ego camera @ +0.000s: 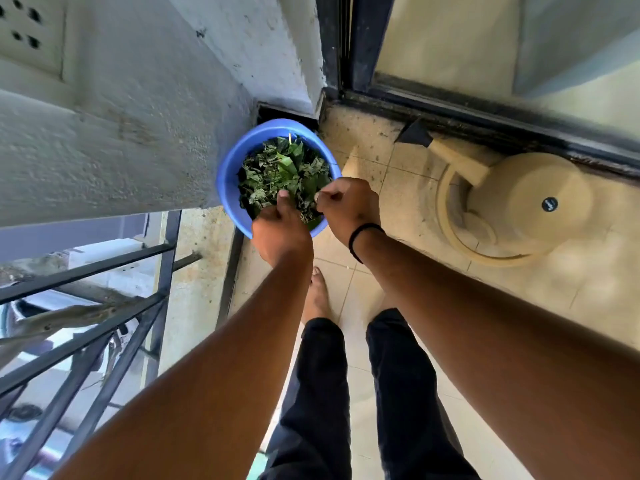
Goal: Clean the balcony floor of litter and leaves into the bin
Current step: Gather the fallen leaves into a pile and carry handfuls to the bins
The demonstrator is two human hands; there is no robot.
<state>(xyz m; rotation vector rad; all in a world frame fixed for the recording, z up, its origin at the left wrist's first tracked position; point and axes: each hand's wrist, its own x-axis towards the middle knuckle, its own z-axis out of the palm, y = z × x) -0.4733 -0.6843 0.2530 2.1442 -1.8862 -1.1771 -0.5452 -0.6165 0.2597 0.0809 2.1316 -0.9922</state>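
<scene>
A blue bin [231, 174] stands on the balcony floor in the corner by the wall, filled with green and dried leaves [282, 171]. Both my hands reach over its near rim. My left hand [280, 230] has its fingers curled down into the leaves, thumb pointing up. My right hand [348, 206], with a black band on the wrist, is closed beside it over the bin's right side, pinching what looks like a thin bit of leaf or stem. What the left fingers hold is hidden.
A beige upturned bucket on a round base [512, 206] sits to the right by the dark sliding-door track [485, 123]. A black metal railing [104, 306] runs along the left. Beige floor tiles [408, 188] show specks of dirt. My legs and a bare foot [318, 296] are below.
</scene>
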